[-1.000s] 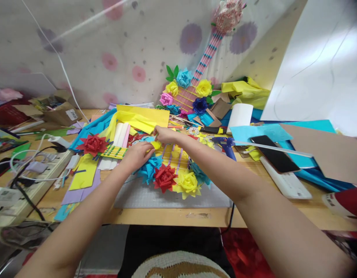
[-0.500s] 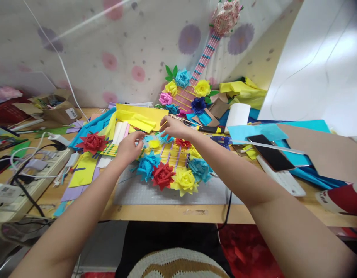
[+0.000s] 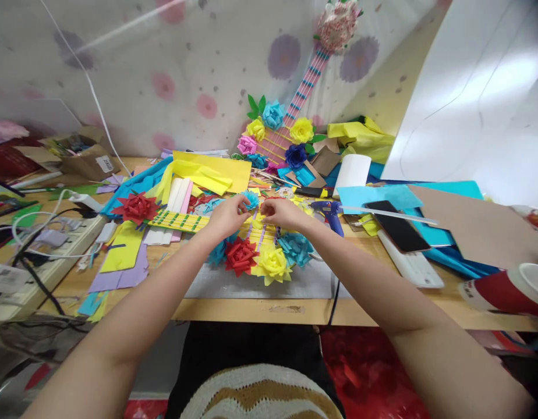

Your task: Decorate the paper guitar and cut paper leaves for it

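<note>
Yellow paper guitar (image 3: pixel 257 235) under both hands, its flowered body on the grey mat (image 3: pixel 208 284).

The step in hand looks like fingertip adjusting of trim along the body's far edge. The left hand (image 3: pixel 229 215) is curled beside a light-blue paper flower (image 3: pixel 250 199); the right hand (image 3: pixel 285 213) bends its fingers down over the body, just across from it. Whether either grips anything, I cannot tell. The neck points left, ending at a red paper flower (image 3: pixel 136 208); a blue glue gun (image 3: pixel 332 216) lies right of the body. The next move seems to call for light, precise fingertips that spare the petals and strings.
</note>
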